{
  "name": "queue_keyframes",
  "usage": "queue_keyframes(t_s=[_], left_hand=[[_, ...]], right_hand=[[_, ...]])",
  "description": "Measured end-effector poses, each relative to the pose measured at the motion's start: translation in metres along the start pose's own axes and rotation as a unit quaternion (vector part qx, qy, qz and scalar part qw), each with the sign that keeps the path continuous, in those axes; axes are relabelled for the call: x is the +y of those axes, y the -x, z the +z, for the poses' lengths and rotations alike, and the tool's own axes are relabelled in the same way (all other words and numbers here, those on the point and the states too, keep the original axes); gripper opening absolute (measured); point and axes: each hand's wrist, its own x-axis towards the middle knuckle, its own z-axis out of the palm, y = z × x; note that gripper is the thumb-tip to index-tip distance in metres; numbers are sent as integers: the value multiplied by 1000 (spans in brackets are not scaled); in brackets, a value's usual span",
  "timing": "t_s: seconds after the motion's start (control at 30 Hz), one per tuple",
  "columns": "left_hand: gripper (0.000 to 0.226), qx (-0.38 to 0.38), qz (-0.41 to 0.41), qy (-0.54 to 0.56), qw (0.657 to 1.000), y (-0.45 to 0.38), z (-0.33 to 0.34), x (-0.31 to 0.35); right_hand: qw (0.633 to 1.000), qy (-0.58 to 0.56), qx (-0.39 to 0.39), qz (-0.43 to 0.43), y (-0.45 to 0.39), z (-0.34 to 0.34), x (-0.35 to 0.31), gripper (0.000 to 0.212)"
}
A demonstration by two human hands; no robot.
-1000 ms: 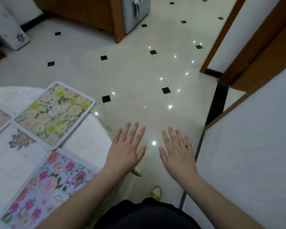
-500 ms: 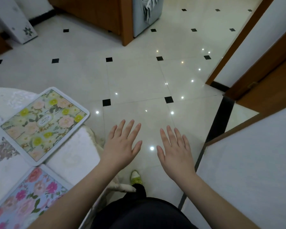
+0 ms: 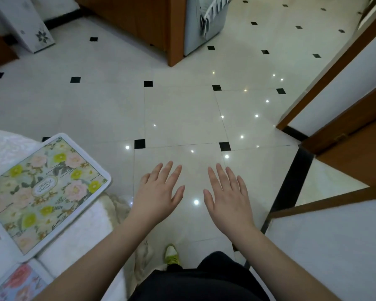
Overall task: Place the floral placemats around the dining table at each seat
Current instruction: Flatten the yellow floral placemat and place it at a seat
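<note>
Two floral placemats at the left edge of the frame, on the white-clothed dining table (image 3: 78,231): yellow-and-pink placemat (image 3: 42,190) at mid-left, lying flat, long axis slanting from lower left to upper right, one rounded corner jutting over the table edge; pink-and-blue placemat (image 3: 15,283) cut off in the lower left corner, direction unclear. Right of these and well apart from both, left hand (image 3: 159,192) and right hand (image 3: 227,196) at lower centre over the tiled floor (image 3: 182,116), palms down, fingers straight and slightly spread, holding nothing.

Bright, glare-speckled floor (image 3: 182,118), warped edges
</note>
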Motion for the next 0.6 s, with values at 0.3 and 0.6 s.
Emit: queue_keyframes(t_s=[0.3,0.6], left_hand=[[71,-15,-47,-36,998,-67,-8,10],[67,20,-133,-39,990,-127,-32,18]], right_hand=[[999,-11,-7,-43,-79,-11,33,62],[989,-46,-22,-142,-176,-22,60,59]])
